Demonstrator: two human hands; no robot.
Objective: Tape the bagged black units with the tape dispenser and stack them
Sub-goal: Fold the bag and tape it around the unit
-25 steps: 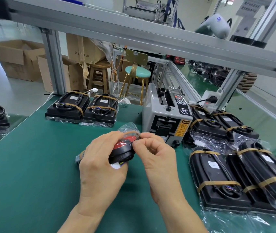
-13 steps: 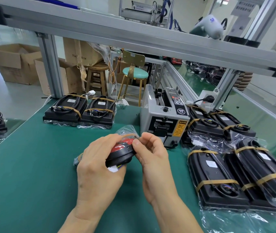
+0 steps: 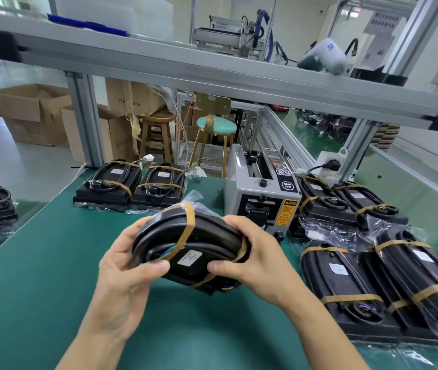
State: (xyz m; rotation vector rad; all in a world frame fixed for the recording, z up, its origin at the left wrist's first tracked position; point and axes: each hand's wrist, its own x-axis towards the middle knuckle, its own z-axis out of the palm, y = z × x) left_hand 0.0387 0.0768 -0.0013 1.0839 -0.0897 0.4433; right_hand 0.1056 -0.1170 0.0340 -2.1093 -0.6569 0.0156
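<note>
We've got both hands clamped on one bagged black unit [image 3: 190, 252], left hand [image 3: 122, 273] and right hand [image 3: 260, 265] gripping opposite ends, held tilted just above the middle of the green surface [image 3: 39, 263], near the tape dispenser [image 3: 262, 193].

Wooden stool [image 3: 156, 134], teal stool [image 3: 215, 134], cardboard boxes [image 3: 31, 113] behind bench.

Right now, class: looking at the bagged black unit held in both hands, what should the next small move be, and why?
Probably carry the held unit to the taped units on the right and set it there. Two brown tape bands already wrap it, and left hand and right hand hold it off the green mat, so only stacking seems left.
</note>
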